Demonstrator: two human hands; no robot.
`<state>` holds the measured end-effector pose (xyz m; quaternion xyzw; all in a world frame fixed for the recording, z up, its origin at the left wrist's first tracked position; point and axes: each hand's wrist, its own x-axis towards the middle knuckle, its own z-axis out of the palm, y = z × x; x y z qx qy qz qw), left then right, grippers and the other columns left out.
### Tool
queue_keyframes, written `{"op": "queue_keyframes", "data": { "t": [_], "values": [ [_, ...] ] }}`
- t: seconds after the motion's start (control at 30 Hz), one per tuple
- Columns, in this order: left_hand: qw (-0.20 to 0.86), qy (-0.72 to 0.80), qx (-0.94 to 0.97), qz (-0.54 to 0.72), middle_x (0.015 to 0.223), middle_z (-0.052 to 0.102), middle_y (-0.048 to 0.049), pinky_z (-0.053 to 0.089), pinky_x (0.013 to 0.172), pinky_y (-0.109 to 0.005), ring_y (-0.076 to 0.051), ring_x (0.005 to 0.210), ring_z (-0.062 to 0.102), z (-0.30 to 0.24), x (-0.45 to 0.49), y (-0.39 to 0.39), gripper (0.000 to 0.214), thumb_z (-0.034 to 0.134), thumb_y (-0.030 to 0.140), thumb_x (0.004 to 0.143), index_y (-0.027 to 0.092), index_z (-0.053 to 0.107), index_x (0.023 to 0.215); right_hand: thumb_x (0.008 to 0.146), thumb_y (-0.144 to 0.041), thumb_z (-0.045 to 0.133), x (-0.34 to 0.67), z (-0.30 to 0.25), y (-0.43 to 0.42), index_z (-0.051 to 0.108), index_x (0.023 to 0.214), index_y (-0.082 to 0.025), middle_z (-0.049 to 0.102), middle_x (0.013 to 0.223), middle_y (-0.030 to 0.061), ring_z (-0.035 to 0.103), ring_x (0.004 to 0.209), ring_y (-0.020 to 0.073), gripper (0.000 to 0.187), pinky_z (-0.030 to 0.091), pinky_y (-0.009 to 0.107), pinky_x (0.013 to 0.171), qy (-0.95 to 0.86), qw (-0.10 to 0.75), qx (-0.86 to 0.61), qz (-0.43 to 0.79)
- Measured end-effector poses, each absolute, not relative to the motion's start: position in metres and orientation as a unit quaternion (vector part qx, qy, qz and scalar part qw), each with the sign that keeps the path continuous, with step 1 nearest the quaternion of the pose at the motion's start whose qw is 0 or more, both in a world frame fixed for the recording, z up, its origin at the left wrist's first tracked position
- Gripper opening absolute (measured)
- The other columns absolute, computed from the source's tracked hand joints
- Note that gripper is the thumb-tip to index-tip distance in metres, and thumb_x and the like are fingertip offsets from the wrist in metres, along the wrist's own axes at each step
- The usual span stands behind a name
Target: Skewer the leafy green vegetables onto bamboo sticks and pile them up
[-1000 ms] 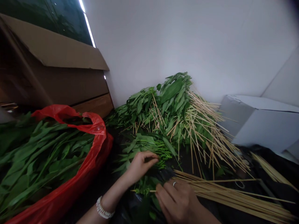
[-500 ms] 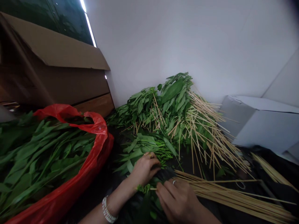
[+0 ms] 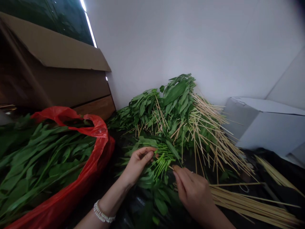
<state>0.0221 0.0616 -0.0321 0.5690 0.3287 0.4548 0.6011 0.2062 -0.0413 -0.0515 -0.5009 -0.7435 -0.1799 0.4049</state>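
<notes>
My right hand (image 3: 196,189) is closed around a thin wooden skewer (image 3: 171,167), whose pale end shows just past the fingertips by the cut stems. A bunch of leafy greens (image 3: 162,167), its bright stems pointing right, lies between my hands. On the left side of this bunch, my left hand (image 3: 140,162) is pinched, thumb and forefinger at a green stem; the fingertips partly hide it. More long leaves (image 3: 162,205) hang below, over black plastic. Where the skewer meets the stems is too dim to make out.
A red plastic bag (image 3: 105,149) full of long leaves stands left, before a cardboard box (image 3: 71,82). Heaped greens on sticks (image 3: 176,98) lean by the white wall. Loose skewers (image 3: 245,203) lie at right, near a white box (image 3: 274,127).
Both hands have moved: the left slightly up and left, its fingers now pinched at the stems; the right up and rightward with the skewer. More of the stem bunch shows between them.
</notes>
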Motion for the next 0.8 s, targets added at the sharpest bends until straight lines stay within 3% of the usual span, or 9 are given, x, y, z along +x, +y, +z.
{"op": "queue_keyframes", "data": {
  "t": [0.3, 0.5, 0.7, 0.8],
  "values": [
    [0.634, 0.318, 0.557, 0.432, 0.074, 0.069, -0.0014, 0.045, 0.067, -0.021, -0.012, 0.067, 0.06, -0.029, 0.024, 0.058, 0.025, 0.081, 0.03, 0.064, 0.017, 0.074, 0.084, 0.095, -0.017, 0.04, 0.207, -0.053, -0.04, 0.062, 0.1, -0.013, 0.063, 0.074, 0.0035, 0.063, 0.066, 0.0126, 0.023, 0.045, 0.023, 0.063, -0.732, 0.398, -0.525, -0.173],
    [0.616, 0.33, 0.496, 0.516, 0.074, 0.069, 0.0007, 0.048, 0.07, -0.022, -0.012, 0.07, 0.062, -0.032, 0.024, 0.065, 0.024, 0.086, 0.026, 0.056, 0.019, 0.072, 0.074, 0.095, -0.016, 0.042, 0.207, -0.054, -0.04, 0.061, 0.101, -0.013, 0.064, 0.076, 0.0039, 0.063, 0.069, 0.0126, 0.02, 0.046, 0.023, 0.067, -0.734, 0.413, -0.516, -0.158],
    [0.591, 0.346, 0.483, 0.546, 0.1, 0.074, -0.0079, 0.048, 0.082, -0.025, -0.018, 0.089, 0.065, -0.03, 0.02, 0.068, 0.033, 0.075, 0.04, 0.071, 0.017, 0.075, 0.094, 0.094, -0.015, 0.044, 0.207, -0.053, -0.04, 0.061, 0.101, -0.013, 0.064, 0.077, 0.004, 0.064, 0.071, 0.0125, 0.018, 0.047, 0.022, 0.068, -0.734, 0.419, -0.511, -0.157],
    [0.615, 0.325, 0.493, 0.523, 0.092, 0.075, -0.0077, 0.048, 0.081, -0.025, -0.017, 0.082, 0.065, -0.029, 0.02, 0.067, 0.031, 0.076, 0.038, 0.07, 0.016, 0.076, 0.094, 0.094, -0.016, 0.043, 0.207, -0.052, -0.04, 0.061, 0.101, -0.014, 0.065, 0.077, 0.0041, 0.064, 0.071, 0.0127, 0.019, 0.046, 0.022, 0.068, -0.733, 0.418, -0.512, -0.162]
  ]
}}
